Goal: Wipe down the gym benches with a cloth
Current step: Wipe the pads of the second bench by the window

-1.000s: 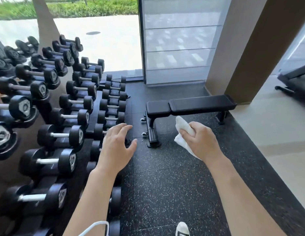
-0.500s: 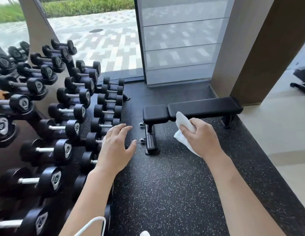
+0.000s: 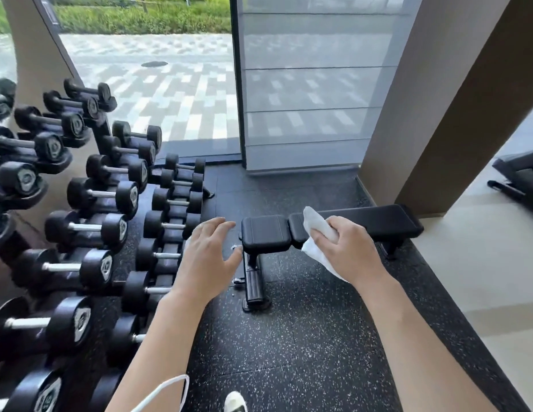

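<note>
Two hands are showing, left (image 3: 207,257) and right (image 3: 347,248), along with one cloth (image 3: 317,226), one bench (image 3: 357,223), one shoe (image 3: 235,402), and more dumbbells (image 3: 98,197) on the rack than can be counted surely.

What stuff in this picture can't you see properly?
- Bench, head view: the right hand and the white cloth cover part of the long pad.
- Dumbbells, head view: the markings on their ends are too small and blurred to read.
- Shoe: cut off by the bottom edge.
- Black machine: cut off by the right edge.
</note>
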Available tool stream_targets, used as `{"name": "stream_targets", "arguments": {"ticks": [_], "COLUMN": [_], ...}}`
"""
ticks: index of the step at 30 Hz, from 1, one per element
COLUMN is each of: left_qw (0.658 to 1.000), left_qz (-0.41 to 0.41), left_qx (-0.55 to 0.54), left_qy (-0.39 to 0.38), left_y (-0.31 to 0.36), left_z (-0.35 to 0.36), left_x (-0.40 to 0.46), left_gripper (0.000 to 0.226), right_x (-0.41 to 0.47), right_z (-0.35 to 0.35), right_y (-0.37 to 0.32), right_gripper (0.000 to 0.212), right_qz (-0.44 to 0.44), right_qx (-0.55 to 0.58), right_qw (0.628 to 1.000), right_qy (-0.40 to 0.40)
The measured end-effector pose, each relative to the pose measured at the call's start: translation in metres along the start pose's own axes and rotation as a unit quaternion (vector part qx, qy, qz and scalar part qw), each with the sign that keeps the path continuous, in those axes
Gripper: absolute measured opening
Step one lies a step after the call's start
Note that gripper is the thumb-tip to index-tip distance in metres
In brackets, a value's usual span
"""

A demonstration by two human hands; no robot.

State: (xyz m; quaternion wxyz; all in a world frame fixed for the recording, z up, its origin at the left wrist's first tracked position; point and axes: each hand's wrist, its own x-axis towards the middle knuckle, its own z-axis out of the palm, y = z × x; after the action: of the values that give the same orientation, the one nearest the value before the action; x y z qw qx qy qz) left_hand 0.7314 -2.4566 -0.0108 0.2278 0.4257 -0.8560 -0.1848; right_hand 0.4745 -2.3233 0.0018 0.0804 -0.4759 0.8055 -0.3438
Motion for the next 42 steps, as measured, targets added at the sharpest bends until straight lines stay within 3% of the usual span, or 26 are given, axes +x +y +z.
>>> {"name": "stream_targets", "arguments": {"ticks": [7, 15, 23, 34, 42], "left_qw": [1.000, 1.000, 0.999, 0.993, 0.988], "left_qz": [0.006, 0.003, -0.021, -0.101, -0.117], "left_qx": [-0.012, -0.023, -0.025, 0.057, 0.103], "left_qy": [-0.006, -0.014, -0.004, 0.015, -0.021], "left_y": [-0.059, -0.089, -0.101, -0.104, -0.142], "left_z": [-0.014, -0.003, 0.035, 0.072, 0.087], "left_x": [0.103, 0.176, 0.262, 0.380, 0.442], "left_gripper": [0.055, 0.054, 0.052, 0.050, 0.050], "right_x": [0.101, 0.172, 0.268, 0.446, 0.506], "right_z": [0.047, 0.076, 0.097, 0.143, 0.206], "right_y": [-0.041, -0.040, -0.009, 0.038, 0.052], "right_gripper": [0.029, 0.031, 0.030, 0.030, 0.037], "right_qz": [-0.010, 0.005, 0.000, -0.038, -0.031], "right_qx": [-0.011, -0.038, -0.019, 0.052, 0.070], "right_qw": [1.000, 0.999, 0.999, 0.991, 0.980], "right_qy": [0.010, -0.012, -0.035, -0.116, -0.183]}}
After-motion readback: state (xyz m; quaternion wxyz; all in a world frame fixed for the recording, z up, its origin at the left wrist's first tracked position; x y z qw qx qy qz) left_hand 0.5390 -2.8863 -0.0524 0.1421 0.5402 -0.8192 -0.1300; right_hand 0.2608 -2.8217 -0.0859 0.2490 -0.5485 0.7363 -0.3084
